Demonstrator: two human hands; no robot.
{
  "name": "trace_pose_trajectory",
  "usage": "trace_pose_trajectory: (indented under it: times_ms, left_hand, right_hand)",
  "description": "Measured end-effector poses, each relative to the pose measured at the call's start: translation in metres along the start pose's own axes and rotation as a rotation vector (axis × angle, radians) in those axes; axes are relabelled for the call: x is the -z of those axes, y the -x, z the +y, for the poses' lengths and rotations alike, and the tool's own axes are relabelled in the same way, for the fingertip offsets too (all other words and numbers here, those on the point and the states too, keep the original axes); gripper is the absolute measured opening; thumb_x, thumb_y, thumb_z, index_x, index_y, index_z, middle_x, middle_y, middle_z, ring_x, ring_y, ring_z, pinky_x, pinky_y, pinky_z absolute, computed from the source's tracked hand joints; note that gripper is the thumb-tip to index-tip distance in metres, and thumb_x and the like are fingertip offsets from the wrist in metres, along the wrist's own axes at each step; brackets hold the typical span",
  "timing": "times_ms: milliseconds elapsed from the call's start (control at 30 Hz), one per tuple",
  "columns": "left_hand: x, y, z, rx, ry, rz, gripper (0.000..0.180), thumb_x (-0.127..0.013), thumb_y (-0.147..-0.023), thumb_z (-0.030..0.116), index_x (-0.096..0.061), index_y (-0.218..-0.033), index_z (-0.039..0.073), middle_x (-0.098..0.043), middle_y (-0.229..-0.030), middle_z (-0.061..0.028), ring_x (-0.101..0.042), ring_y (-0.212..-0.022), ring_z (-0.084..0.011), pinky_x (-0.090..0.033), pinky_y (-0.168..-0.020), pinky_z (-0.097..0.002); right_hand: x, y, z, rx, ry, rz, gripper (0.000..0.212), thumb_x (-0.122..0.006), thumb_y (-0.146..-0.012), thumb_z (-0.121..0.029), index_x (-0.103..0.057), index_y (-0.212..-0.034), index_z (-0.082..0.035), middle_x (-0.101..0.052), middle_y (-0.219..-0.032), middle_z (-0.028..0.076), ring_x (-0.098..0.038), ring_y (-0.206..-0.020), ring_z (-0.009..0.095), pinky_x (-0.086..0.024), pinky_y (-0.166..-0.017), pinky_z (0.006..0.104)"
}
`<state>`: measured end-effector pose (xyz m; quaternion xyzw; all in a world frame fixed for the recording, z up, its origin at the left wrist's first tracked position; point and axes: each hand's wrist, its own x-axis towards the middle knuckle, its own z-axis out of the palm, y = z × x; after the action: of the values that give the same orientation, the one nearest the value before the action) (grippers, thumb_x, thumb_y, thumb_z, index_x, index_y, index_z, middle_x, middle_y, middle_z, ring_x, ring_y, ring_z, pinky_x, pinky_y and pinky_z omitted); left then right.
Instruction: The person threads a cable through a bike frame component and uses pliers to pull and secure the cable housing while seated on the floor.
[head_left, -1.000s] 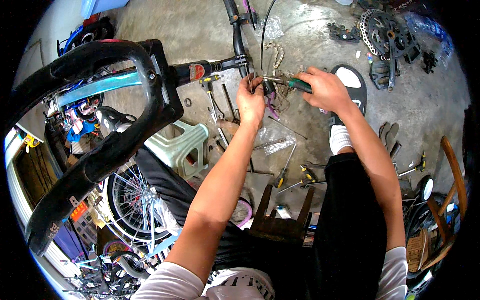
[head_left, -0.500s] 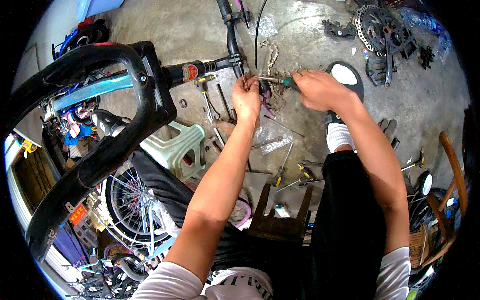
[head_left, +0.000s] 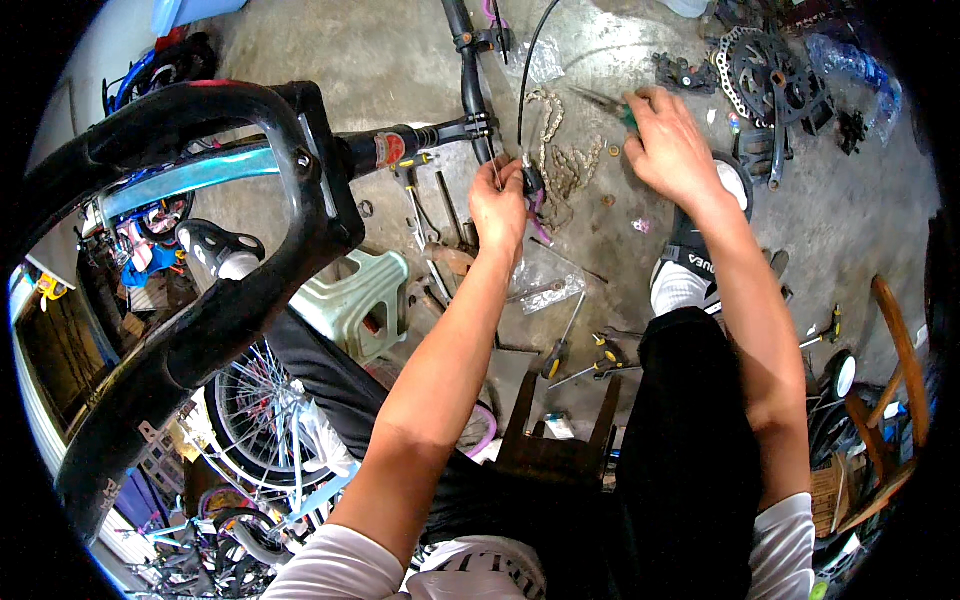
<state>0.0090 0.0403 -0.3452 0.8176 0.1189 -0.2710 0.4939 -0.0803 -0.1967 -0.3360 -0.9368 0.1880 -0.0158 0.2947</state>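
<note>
My left hand [head_left: 497,208] is closed in a pinch beside the lower end of the black handlebar [head_left: 470,85], next to a dark brake lever fitting [head_left: 531,178]. What lies between its fingertips is too small to make out. A black cable [head_left: 527,75] arcs down to that fitting. My right hand [head_left: 672,150] is closed around a tool with a green handle [head_left: 628,115]. The tool's pointed metal end [head_left: 597,98], blurred, points left over the floor, apart from the handlebar. A bicycle chain [head_left: 548,130] lies on the concrete between my hands.
A black bike frame [head_left: 270,240] crosses the left side, above a pale green stool [head_left: 355,300]. Screwdrivers [head_left: 565,335] and other tools lie near my knees. A crankset with chainring [head_left: 775,80] rests at the upper right. A wooden chair frame [head_left: 905,370] stands at right.
My right hand has pulled the green-handled tool away from my left fingertips, up and to the right. My left hand stays pinched by the handlebar. The view has shifted slightly.
</note>
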Motion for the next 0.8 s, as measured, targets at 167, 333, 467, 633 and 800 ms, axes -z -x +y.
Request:
trace_pose_trajectory:
  times_ms: [167, 333, 467, 633, 800]
  left_hand:
    - [0.007, 0.008, 0.011, 0.093, 0.037, -0.09, 0.039, -0.054, -0.101, 0.008, -0.051, -0.139, -0.001, -0.069, -0.126, -0.0046, -0.064, -0.084, -0.011, -0.051, -0.055, -0.025]
    - [0.016, 0.008, 0.011, 0.115, 0.055, -0.176, 0.04, -0.052, -0.101, 0.011, -0.05, -0.141, 0.004, -0.066, -0.131, -0.0007, -0.056, -0.072, -0.0076, -0.047, -0.055, -0.0257]
    - [0.015, 0.014, 0.021, 0.127, 0.069, -0.189, 0.039, -0.051, -0.102, 0.012, -0.05, -0.141, 0.005, -0.066, -0.129, 0.0005, -0.054, -0.069, -0.0064, -0.046, -0.056, -0.0262]
    - [0.016, 0.015, 0.016, 0.134, 0.082, -0.168, 0.042, -0.05, -0.103, 0.012, -0.048, -0.143, 0.005, -0.065, -0.132, 0.0013, -0.05, -0.065, -0.006, -0.046, -0.055, -0.0259]
    - [0.016, 0.013, 0.012, 0.131, 0.075, -0.172, 0.04, -0.05, -0.104, 0.012, -0.048, -0.144, 0.006, -0.064, -0.132, 0.0006, -0.046, -0.057, -0.006, -0.045, -0.053, -0.0256]
  right_hand:
    - [-0.041, -0.028, -0.037, 0.019, -0.508, -0.139, 0.029, -0.068, -0.089, -0.02, -0.071, -0.111, -0.002, -0.07, -0.102, 0.016, -0.069, -0.092, 0.03, -0.053, -0.083, 0.0419]
    - [-0.097, -0.054, -0.049, -0.094, -0.761, -0.568, 0.033, -0.074, -0.086, -0.032, -0.076, -0.105, -0.006, -0.075, -0.098, 0.016, -0.071, -0.091, 0.028, -0.054, -0.084, 0.0393]
    - [-0.102, -0.064, -0.042, -0.038, -0.707, -0.567, 0.027, -0.075, -0.088, -0.025, -0.073, -0.098, 0.0, -0.072, -0.081, 0.011, -0.066, -0.074, 0.017, -0.052, -0.068, 0.0347]
    - [-0.105, -0.067, -0.043, 0.077, -0.526, -0.575, 0.032, -0.075, -0.085, -0.034, -0.076, -0.103, -0.008, -0.074, -0.098, 0.017, -0.071, -0.094, 0.034, -0.055, -0.084, 0.0437]
    - [-0.11, -0.064, -0.042, 0.099, -0.524, -0.525, 0.033, -0.074, -0.087, -0.036, -0.076, -0.102, -0.007, -0.074, -0.098, 0.019, -0.07, -0.096, 0.037, -0.055, -0.085, 0.0458]
